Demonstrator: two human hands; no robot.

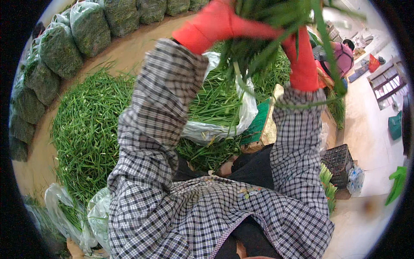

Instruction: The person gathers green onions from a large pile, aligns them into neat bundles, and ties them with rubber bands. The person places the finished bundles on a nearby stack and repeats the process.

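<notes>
Both my hands wear red gloves and are raised at the top of the view. A blurred bunch of long green leafy stalks hangs between them, over a clear plastic bag. My left hand is shut on the bunch, its fingers partly cut off by the top edge. My right hand holds the bunch from the other side, its fingers mostly hidden behind leaves. Below, the open plastic bag holds more green stalks. A large heap of the same stalks lies on the left.
Filled clear bags of greens line the far left and top. A board with green covering stands right of the open bag. At right are a black plastic crate and a person in pink, bent over. Plastic bags lie lower left.
</notes>
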